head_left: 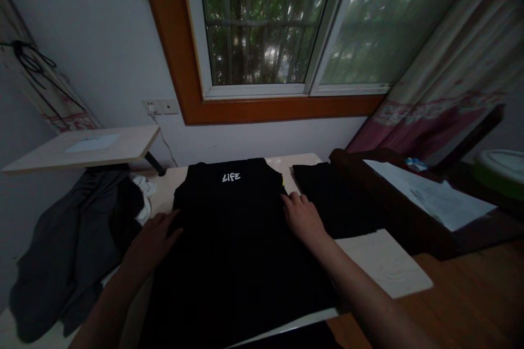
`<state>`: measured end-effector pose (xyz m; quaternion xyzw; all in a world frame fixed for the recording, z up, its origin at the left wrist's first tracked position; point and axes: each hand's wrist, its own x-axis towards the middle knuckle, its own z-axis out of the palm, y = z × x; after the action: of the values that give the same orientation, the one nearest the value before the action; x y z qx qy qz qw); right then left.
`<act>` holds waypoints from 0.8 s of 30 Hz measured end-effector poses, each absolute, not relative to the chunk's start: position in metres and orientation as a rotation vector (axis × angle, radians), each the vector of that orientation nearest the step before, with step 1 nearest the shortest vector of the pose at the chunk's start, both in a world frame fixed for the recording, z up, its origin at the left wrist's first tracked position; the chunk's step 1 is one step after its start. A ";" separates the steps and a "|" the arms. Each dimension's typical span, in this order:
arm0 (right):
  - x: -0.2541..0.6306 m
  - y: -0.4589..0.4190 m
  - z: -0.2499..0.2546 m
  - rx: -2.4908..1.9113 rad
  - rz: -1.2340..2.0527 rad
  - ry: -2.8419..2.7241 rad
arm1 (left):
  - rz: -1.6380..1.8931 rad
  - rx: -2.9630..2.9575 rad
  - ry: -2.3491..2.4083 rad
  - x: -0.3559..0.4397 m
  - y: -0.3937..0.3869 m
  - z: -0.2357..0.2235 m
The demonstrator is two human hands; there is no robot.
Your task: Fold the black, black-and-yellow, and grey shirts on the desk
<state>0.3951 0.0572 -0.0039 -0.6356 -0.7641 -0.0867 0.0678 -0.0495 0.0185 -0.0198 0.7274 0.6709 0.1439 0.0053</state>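
A black shirt [233, 218] lies spread over the pale table, with white lettering near its far end. A small yellow bit shows at its right edge. At the shirt's left edge is my left hand [153, 237], its thumb apart from the other fingers and its fingertips touching the cloth. My right hand [303, 215] rests along the right edge, fingers slightly bent and spread on the fabric; its thumb is hard to make out. Just right of that hand lies a folded black cloth [335, 202]. The near end of the shirt runs toward the table's front edge.
A grey garment pile [69, 245] sits at the left, beneath a raised shelf [118, 144] bearing a paper. Behind the table [393, 267] are a wall socket [159, 107] and a window [262, 27]. Dark furniture with white paper [434, 191] stands at the right.
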 end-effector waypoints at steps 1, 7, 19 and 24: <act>0.386 0.060 -0.005 -1.851 -0.227 -2.308 | 0.399 2.343 2.037 -0.037 0.024 -0.017; 0.308 0.083 -0.025 -1.555 -0.007 -2.378 | 0.315 2.514 1.833 0.053 0.058 -0.027; 0.279 0.123 -0.051 -1.610 0.058 -2.202 | 0.489 2.473 2.044 0.077 0.111 -0.051; 0.331 0.113 -0.051 -1.559 0.054 -2.255 | 0.400 2.494 2.006 0.044 0.089 -0.054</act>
<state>0.3311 0.1132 -0.0510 -0.5573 -0.8060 0.0194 0.1985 0.0443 0.0891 -0.0539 0.7725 0.6213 0.1240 -0.0418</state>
